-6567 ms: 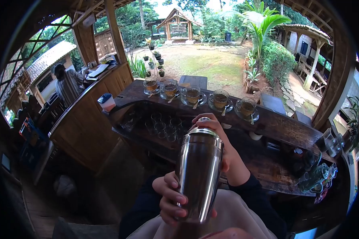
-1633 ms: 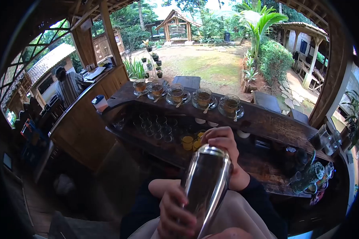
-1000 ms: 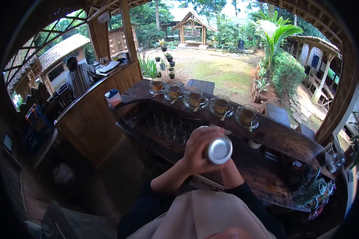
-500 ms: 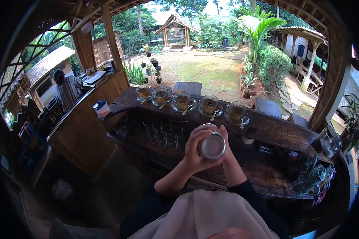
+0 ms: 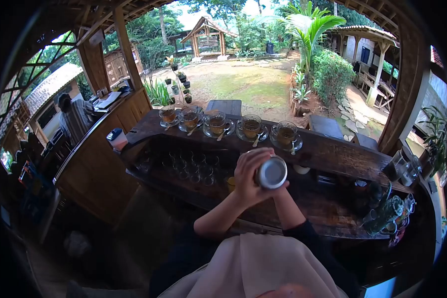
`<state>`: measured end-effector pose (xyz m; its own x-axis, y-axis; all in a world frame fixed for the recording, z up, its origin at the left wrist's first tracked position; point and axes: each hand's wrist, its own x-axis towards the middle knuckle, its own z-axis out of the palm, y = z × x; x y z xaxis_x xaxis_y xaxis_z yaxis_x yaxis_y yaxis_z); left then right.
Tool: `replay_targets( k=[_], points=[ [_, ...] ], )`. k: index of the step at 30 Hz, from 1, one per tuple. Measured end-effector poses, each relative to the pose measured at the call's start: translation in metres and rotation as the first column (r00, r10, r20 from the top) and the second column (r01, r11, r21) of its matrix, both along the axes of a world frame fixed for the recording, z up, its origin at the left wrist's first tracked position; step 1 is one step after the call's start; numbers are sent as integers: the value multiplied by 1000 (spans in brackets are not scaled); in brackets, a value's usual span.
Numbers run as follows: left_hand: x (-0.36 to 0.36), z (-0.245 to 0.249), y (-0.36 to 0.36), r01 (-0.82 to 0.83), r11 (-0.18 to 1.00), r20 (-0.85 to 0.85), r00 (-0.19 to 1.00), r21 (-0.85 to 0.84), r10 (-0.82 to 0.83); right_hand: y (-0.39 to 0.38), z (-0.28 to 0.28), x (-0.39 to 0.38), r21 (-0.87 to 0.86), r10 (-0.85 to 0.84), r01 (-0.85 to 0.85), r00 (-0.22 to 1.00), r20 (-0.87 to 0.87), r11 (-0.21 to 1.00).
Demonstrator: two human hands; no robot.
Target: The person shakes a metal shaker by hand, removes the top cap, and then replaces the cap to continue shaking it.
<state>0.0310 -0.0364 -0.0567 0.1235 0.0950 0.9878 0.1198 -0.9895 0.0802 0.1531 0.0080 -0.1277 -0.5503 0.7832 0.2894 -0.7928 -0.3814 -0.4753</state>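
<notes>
A silvery metal shaker (image 5: 273,173) is held over the dark wooden counter, its round flat end facing me. My left hand (image 5: 250,170) is closed round its left side, fingers curled over the top. My right hand (image 5: 284,186) holds it from beneath and the right; most of its fingers are hidden behind the shaker. Beyond, on the raised counter ledge, several glass cups of amber drink stand on saucers with spoons; the closest is the rightmost cup (image 5: 286,133).
Several clear glasses (image 5: 208,175) stand on the lower shelf at left, near a lidded container (image 5: 117,139). Glassware and a green patterned item (image 5: 391,215) sit at the right end. A person (image 5: 74,117) in a striped shirt is at the left counter (image 5: 109,166).
The shaker has tilted and shifted slightly right within my hands, its end now catching grey light. Both hands still grip it. The whole view has shifted a little.
</notes>
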Motion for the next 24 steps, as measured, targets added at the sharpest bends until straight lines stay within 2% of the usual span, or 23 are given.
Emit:
replay_targets(
  k=[1, 2, 4, 5, 6, 7, 8, 9, 10, 11, 12, 13, 14, 15, 16, 17, 18, 19, 20, 21, 22, 24],
  points=[
    [7, -11, 20, -67, 981, 52, 996, -180, 78, 14, -17, 0, 260, -437, 366, 843, 314, 894],
    [5, -7, 16, -69, 982, 56, 995, -174, 80, 12, -11, -1, 267, -436, 363, 843, 314, 893],
    [-4, 17, -3, -51, 999, 103, 993, -4, 52, 3, 20, -7, 27, -264, 264, 943, 200, 964],
    [-9, 33, -24, -58, 989, 82, 996, 138, 47, -1, 43, -10, 45, -269, 265, 943, 195, 963],
    [-22, 42, -52, -41, 969, -5, 999, 244, 43, -16, 66, -15, 514, -517, 342, 820, 245, 787],
    [-3, 33, -68, -40, 897, 267, 960, 440, -88, -30, 86, -19, 863, -733, 269, 662, 156, 427],
    [-13, 14, -101, -85, 906, 236, 972, 414, -16, -44, 102, -24, 893, -701, 276, 711, 58, 354],
    [-7, 14, -98, -85, 908, 233, 972, 411, -15, -53, 110, -27, 914, -655, 291, 754, -37, 283],
    [3, 14, -92, -117, 861, 305, 951, 494, -46, -54, 106, -27, 896, -668, 307, 744, -16, 320],
    [8, 14, -87, -156, 809, 373, 924, 567, -83, -38, 91, -31, 836, -572, 352, 819, -57, 420],
    [-4, 16, -77, -104, 883, 168, 985, 457, 29, -23, 67, -30, 716, -521, 340, 853, 40, 610],
    [-15, 17, -62, -82, 941, -55, 993, 329, 106, -12, 47, -23, 561, -449, 310, 885, 126, 768],
    [-6, 12, -44, -140, 976, -11, 989, 166, 144, -9, 35, -14, -10, -98, 100, 987, 130, 995],
    [6, 5, -26, -188, 982, 25, 982, -1, 188, -12, 37, -3, -237, 346, -403, 905, -246, 884],
    [6, 0, -13, -149, 989, 55, 987, -13, 150, -7, 27, -2, -254, 142, -159, 986, -86, 954],
    [5, -6, -3, -110, 994, 86, 990, -17, 111, 1, 20, -3, -222, -77, 92, 994, 74, 971],
    [3, -2, -13, -28, 999, 195, 980, -43, 36, 0, 31, -2, -128, -163, 197, 959, 233, 972],
    [-6, 6, -27, 14, 994, 207, 978, 110, -36, -6, 46, -9, 102, -384, 371, 872, 303, 923],
    [-11, 12, -44, 55, 965, 209, 972, 257, -111, -14, 65, -6, 550, -638, 422, 715, 286, 720],
    [4, 14, -57, 17, 896, 373, 906, 444, -202, -29, 94, -4, 873, -829, 329, 542, 138, 361],
    [4, 11, -62, 2, 753, 349, 885, 658, -307, -43, 113, -8, 923, -832, 317, 555, 5, 217],
    [11, 19, -62, -30, 718, 365, 875, 696, -317, -42, 123, -9, 930, -822, 313, 569, -23, 191]
  ],
)
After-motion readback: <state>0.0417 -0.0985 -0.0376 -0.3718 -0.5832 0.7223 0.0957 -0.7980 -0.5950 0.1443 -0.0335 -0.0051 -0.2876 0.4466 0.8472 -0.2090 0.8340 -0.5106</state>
